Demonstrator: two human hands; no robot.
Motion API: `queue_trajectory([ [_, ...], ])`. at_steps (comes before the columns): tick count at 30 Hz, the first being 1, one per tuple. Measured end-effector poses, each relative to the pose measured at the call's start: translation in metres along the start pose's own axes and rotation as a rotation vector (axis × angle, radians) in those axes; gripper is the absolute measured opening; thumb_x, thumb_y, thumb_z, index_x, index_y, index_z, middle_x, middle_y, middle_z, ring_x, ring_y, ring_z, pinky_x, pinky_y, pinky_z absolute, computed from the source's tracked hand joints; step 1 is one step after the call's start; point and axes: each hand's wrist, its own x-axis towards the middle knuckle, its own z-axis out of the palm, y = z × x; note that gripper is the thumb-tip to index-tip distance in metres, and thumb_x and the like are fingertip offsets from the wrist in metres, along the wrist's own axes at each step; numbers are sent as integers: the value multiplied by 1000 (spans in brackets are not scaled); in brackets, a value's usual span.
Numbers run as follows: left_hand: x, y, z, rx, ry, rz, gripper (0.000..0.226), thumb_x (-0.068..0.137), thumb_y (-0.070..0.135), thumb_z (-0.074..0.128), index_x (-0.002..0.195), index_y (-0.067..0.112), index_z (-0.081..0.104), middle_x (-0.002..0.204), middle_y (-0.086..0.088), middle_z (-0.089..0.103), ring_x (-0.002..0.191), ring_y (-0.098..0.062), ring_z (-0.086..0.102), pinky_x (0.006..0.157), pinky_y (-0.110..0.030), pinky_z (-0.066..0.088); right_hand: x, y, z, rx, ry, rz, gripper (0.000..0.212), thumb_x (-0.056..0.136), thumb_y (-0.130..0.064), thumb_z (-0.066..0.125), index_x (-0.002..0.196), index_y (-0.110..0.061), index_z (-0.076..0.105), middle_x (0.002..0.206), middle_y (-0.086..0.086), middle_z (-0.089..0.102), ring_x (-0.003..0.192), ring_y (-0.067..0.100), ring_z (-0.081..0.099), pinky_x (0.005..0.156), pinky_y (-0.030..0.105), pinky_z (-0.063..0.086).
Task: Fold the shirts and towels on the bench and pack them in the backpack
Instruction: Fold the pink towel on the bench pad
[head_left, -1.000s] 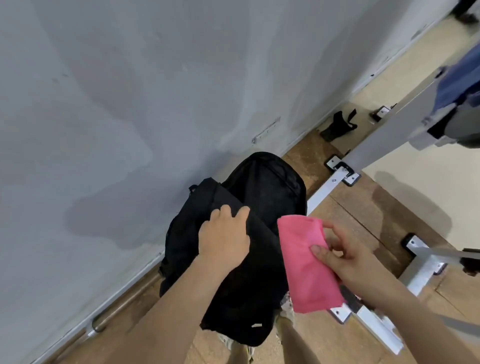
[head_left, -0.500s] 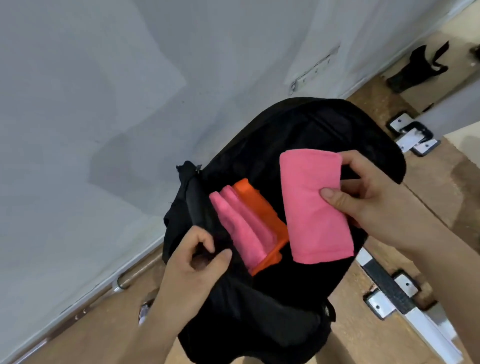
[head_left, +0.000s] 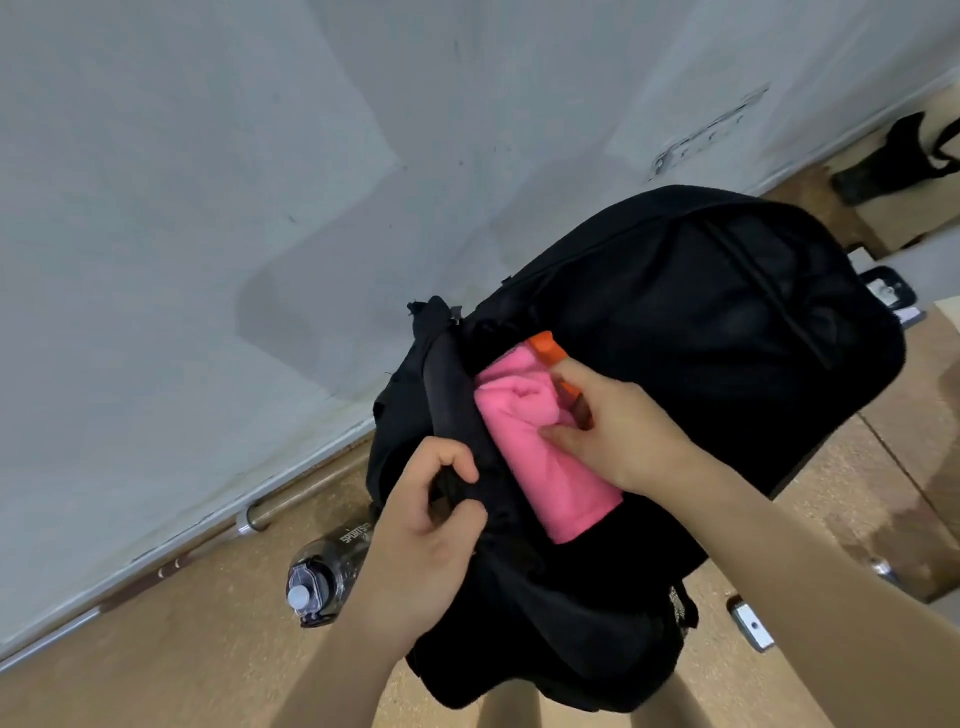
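Holding: left grip (head_left: 431, 519) pinches backpack (head_left: 727, 338) rim open.
Right grip (head_left: 618, 426): grasps pink towel (head_left: 550, 483), seating it beside orange cloth (head_left: 545, 347).

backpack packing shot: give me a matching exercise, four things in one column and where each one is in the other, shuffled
Things:
1. pink towel
2. orange cloth
3. water bottle
4. left hand

Places:
A. on the floor to the left of the backpack
B. gripping the edge of the backpack's opening
C. in the backpack's opening, held by the right hand
D. peeking out just past the far end of the pink towel

Pairs: 1-C, 2-D, 3-A, 4-B
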Motion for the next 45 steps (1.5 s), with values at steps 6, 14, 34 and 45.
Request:
queue_trajectory([
  [6, -23, 27, -6, 324, 13, 112, 25, 77, 14, 60, 88, 35, 51, 71, 7, 47, 52, -7, 46, 56, -23, 36, 12, -25, 15, -214, 83, 65, 37, 79, -34, 65, 111, -27, 47, 100, 2, 63, 93, 31, 61, 67, 31, 41],
  [14, 27, 9, 40, 547, -256, 217, 50, 88, 62, 50, 129, 67, 22, 109, 10, 37, 85, -7, 57, 81, -28, 52, 11, 11, -19, 202, -38, 187, 5, 87, -21, 68, 90, -24, 71, 93, -10, 67, 86, 9, 61, 82, 28, 51],
  [34, 46, 5, 71, 1076, -68, 434, 83, 87, 32, 58, 153, 34, 8, 147, 2, 28, 136, -18, 28, 101, -39, 41, -58, 22, -42, 129, -59, 155, 53, 99, -31, 50, 149, -30, 32, 130, 0, 59, 111, 16, 60, 97, 32, 47],
  [45, -57, 106, 40, 717, 126, 419, 31, 98, 22, 46, 124, 26, 63, 116, 13, 63, 102, -5, 59, 90, -19, 45, -179, -42, -128, 257, 286, 56, 25, 98, -20, 52, 103, -43, 60, 87, -14, 69, 82, 1, 64, 72, 18, 50],
])
